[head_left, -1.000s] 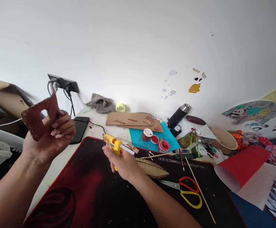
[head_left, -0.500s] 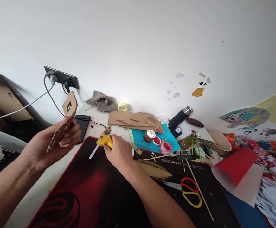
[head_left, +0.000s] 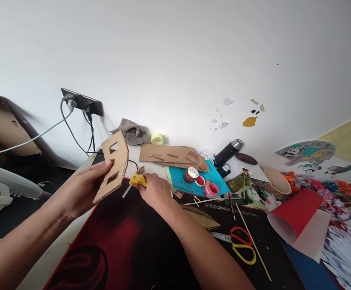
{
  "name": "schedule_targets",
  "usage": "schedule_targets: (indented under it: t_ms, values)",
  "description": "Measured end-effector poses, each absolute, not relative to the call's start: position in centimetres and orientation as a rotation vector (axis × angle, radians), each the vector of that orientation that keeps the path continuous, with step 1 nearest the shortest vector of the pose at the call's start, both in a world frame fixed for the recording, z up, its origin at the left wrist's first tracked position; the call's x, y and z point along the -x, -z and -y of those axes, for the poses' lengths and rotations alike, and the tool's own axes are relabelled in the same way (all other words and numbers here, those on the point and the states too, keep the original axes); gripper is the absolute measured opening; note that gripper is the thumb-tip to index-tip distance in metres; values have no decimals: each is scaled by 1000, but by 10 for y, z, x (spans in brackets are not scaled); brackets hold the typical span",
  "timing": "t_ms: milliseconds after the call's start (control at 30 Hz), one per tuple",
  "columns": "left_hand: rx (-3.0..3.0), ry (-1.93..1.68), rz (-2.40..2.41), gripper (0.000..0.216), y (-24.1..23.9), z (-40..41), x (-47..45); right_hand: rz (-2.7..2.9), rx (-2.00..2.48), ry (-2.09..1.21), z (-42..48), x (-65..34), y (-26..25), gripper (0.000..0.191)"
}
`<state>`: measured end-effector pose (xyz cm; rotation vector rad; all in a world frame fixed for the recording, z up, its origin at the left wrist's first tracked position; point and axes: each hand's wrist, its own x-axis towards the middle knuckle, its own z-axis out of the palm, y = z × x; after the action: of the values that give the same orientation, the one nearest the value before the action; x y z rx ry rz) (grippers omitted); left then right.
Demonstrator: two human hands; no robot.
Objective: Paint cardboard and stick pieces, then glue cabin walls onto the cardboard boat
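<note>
Two bare hands work above a black and red desk mat [head_left: 151,249]. The left hand [head_left: 86,183] pinches one tan cardboard piece [head_left: 119,162], raised over the mat's far left corner and tilted, thumb on the visible face; the fingers behind it are hidden. The right hand [head_left: 156,191] is wrapped around one yellow glue gun [head_left: 138,180], held just beside the piece but not touching it. One pale glue stick [head_left: 127,191] juts from the gun's back end towards the lower left, while the nozzle points away from the person.

As for progress, the cutting on this piece looks done: two openings go through it, and its outline is trimmed. No other part is joined to the face in view, and no glue can be made out on it. Gluing therefore seems the stage left; the hidden side cannot be judged.

Around the hands are one pair of scissors [head_left: 227,237] with one red and one yellow handle, one leaf-shaped cardboard cutout [head_left: 204,217] partly behind the right forearm, one long thin stick [head_left: 254,243] and one black flask [head_left: 229,152].
</note>
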<state>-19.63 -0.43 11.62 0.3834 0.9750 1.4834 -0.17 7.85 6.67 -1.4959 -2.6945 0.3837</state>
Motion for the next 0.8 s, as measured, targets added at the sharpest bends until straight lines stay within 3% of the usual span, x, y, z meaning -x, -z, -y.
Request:
schedule_targets:
  t_ms: [133,233,367,467,633,800]
  values:
    - [-389,-1394,-1032,42,-119,5,187,2771,1401,-346,-78,1,-69,44]
    - [-524,-1341,-1111,50,-117,2,185,2709,1315,-402,-79,-5,-74,31]
    - [-805,-1196,-1310,63,-115,-3,184,2336,1208,-751,-82,-30,-85,22]
    - [-964,-1064,-1369,69,-119,-7,176,2002,1093,-1092,-84,-62,-96,28]
    - [-1196,-872,-1277,66,-125,-16,147,1746,1005,-1549,-77,-108,-112,48]
    - [-1543,-761,-1218,49,-126,-32,114,1767,1020,-1566,-66,-133,-112,37]
